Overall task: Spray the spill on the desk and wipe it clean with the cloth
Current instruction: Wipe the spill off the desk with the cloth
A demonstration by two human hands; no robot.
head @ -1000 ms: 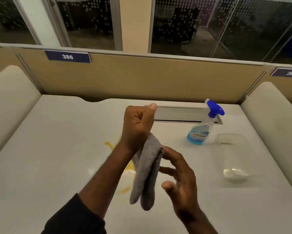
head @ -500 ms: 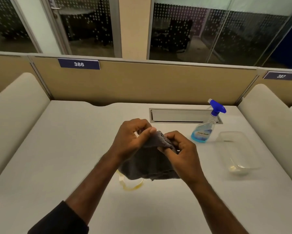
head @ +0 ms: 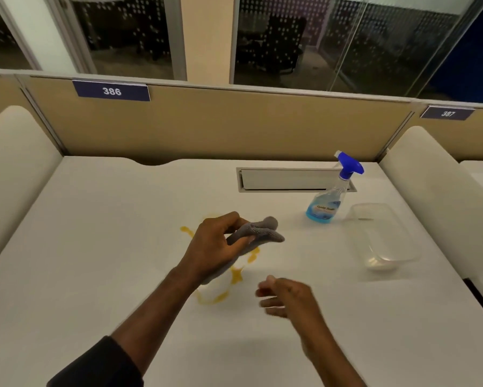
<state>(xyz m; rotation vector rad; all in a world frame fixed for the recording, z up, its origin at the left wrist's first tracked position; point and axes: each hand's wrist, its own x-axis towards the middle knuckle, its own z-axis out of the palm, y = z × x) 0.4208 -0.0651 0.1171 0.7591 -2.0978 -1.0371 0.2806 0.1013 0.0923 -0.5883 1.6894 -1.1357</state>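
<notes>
A yellow spill [head: 216, 296] lies in thin rings and streaks on the white desk [head: 109, 247], partly hidden under my left arm. My left hand [head: 216, 244] hovers just above it, gripping a folded grey cloth [head: 258, 231] that sticks out to the right. My right hand [head: 286, 298] is blurred, nearer the front edge and to the right of the spill, fingers loosely curled and holding nothing. A clear spray bottle [head: 328, 202] with a blue trigger head and blue liquid stands upright at the back right, away from both hands.
A clear plastic container [head: 396, 252] sits right of the bottle. A recessed cable flap [head: 285, 180] lies at the back of the desk. Tan partition panels and padded cream side dividers [head: 14, 174] enclose the desk.
Both hands were holding the cloth together half a second ago. Now my right hand has let go and dropped back toward me, while my left hand keeps the folded cloth over the spill.
</notes>
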